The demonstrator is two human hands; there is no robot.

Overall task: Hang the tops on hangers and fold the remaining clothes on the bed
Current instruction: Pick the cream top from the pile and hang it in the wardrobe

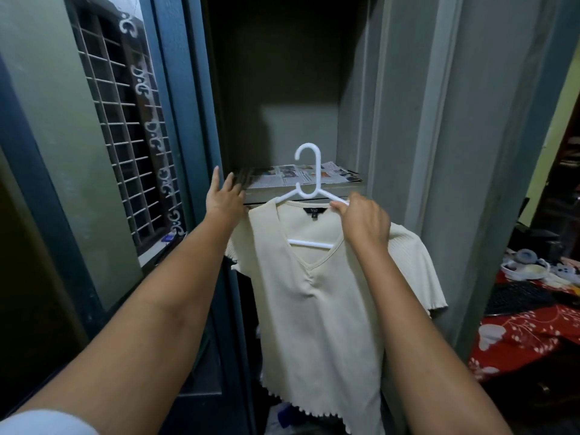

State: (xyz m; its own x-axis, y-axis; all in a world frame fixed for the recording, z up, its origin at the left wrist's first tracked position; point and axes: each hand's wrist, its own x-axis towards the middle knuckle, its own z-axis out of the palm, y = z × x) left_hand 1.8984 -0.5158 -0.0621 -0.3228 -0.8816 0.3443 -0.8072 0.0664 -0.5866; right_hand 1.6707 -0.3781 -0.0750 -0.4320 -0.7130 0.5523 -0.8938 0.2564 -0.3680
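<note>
cream ribbed V-neck top (317, 296) on white hanger (309, 186) | right hand (364, 219) fingers grip hanger | left hand (224, 196) fingers straight

Glossy plastic hanger (309, 180), ribbed cloth top (317, 296) — matt, newspaper-lined shelf (301, 176)

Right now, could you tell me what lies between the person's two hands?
In the head view, the white hanger with the cream top on it lies between the left hand and the right hand, whose fingers grip the hanger's arm.
</note>
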